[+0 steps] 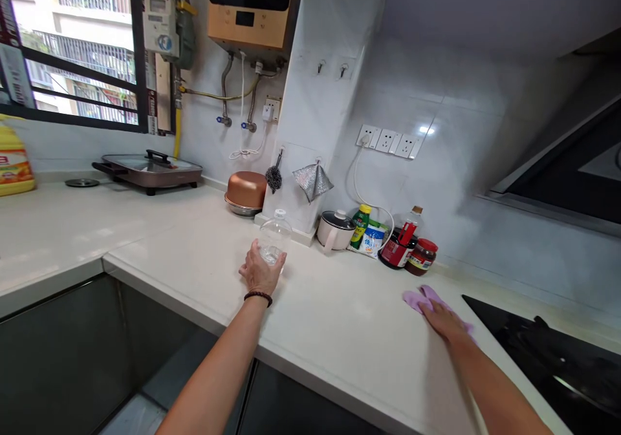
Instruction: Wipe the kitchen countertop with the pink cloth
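Observation:
My left hand (pixel 262 268) is wrapped round the lower part of a clear plastic bottle (pixel 276 231) with a white cap. The bottle stands upright over the pale countertop (pixel 334 331); whether its base touches the surface is hidden by my hand. Farther right, my right hand (pixel 444 318) presses down on a pink cloth (pixel 416 300), which lies bunched on the counter under the fingers. That cloth is a little left of the black gas hob (pixel 548 351).
Along the wall stand a small lidded pot (pixel 334 231), a green bottle (pixel 359 225), a blue-white packet (pixel 372 238) and sauce jars (pixel 421 257). A copper-coloured bowl (pixel 246 190) and an electric pan (pixel 150 171) stand at the back left. A white cord (pixel 356 176) hangs from the sockets.

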